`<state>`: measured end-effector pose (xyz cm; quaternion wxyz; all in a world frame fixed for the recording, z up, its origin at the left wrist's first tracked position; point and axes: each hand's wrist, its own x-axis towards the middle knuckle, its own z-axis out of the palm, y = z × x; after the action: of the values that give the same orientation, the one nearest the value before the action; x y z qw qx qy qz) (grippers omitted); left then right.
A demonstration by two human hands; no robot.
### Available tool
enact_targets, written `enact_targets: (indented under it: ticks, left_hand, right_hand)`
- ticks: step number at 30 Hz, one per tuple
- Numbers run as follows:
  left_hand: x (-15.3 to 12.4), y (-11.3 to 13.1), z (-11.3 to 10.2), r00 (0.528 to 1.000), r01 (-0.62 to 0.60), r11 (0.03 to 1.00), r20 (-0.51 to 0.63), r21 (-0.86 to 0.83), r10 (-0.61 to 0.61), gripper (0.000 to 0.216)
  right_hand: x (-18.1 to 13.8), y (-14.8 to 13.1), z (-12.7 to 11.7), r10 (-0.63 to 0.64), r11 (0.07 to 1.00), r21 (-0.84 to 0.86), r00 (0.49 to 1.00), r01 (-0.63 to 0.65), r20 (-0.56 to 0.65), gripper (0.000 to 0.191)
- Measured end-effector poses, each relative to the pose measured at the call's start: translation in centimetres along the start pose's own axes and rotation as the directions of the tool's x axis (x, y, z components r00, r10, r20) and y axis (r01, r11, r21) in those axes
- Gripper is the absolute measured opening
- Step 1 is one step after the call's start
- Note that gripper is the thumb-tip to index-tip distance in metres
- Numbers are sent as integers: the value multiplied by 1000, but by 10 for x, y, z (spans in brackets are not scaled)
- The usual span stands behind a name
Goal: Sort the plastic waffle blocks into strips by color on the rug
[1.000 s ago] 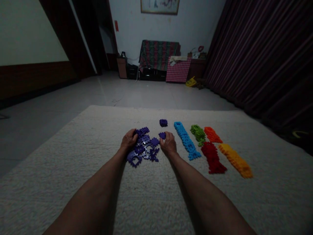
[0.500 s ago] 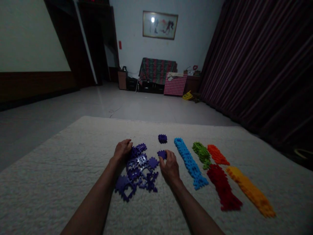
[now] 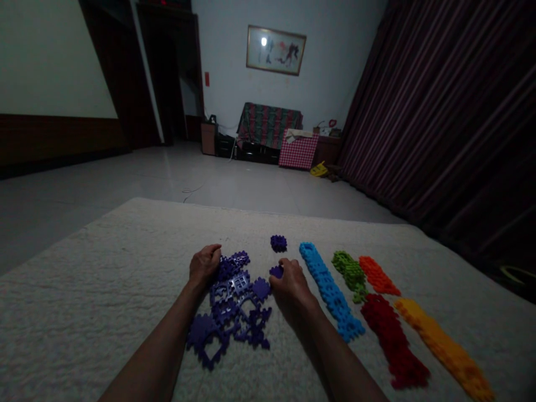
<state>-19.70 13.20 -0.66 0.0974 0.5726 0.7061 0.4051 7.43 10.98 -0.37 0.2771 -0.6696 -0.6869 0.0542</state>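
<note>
A loose pile of purple interlocking tiles (image 3: 234, 307) lies on the cream rug between my hands. My left hand (image 3: 204, 264) rests on the pile's far left edge with its fingers curled against the tiles. My right hand (image 3: 293, 285) is closed on one purple tile (image 3: 276, 272) at the pile's right side. A small purple stack (image 3: 278, 243) sits apart just beyond it. To the right lie rows of blue tiles (image 3: 330, 290), green tiles (image 3: 348, 268), orange tiles (image 3: 378, 275), red tiles (image 3: 393, 340) and yellow tiles (image 3: 444, 349).
The cream rug (image 3: 104, 279) covers the near floor, with grey floor (image 3: 209, 178) beyond its far edge. A dark striped curtain (image 3: 452, 111) runs along the right. A covered piece of furniture (image 3: 270, 124) and a red checked box (image 3: 297, 151) stand at the far wall.
The view has tilted up and the rug now sits lower in frame. My left hand slid slightly left along the pile's edge. My right hand still holds the purple tile.
</note>
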Motion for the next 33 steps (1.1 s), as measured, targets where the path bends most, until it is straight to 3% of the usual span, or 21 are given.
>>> enact_targets:
  ticks: [4,8,16,21,23,25,27,30,33]
  left_hand:
    - [0,0,1,1000,-1,1000,-8,-2,1,31]
    - [-1,1,1,1000,-3,1000,-5,17,3,32]
    - [-1,1,1,1000,-22,999,-8,34,23,32]
    - [1,0,2,1000,-29,999,-9,31,29,30]
    - [1,1,1,1000,-12,1000,-2,25,12,30]
    - [0,2,1,1000,-4,1000,5,9,4,30]
    - [0,3,-1,1000,-7,1000,12,-10,7,30]
    - [-2,6,-3,999,-18,1000,49,-19,18,28]
    - [-3,12,-2,991,-65,998,112,-13,66,28]
  right_hand:
    - [25,8,14,-17,989,138,981,45,-196,44]
    - [61,3,16,-15,980,181,937,83,-349,39]
    - [98,4,28,15,984,172,933,50,-360,33]
    - [96,1,25,25,987,152,900,46,-436,40]
    - [86,-5,21,-8,978,182,881,106,-473,38]
    - [69,-10,19,-93,948,235,890,216,-446,30]
    - [49,-15,22,-200,901,306,920,308,-337,25]
    - [23,-20,30,-300,861,369,936,349,-186,28]
    - [14,-24,34,-359,861,345,927,374,-109,33]
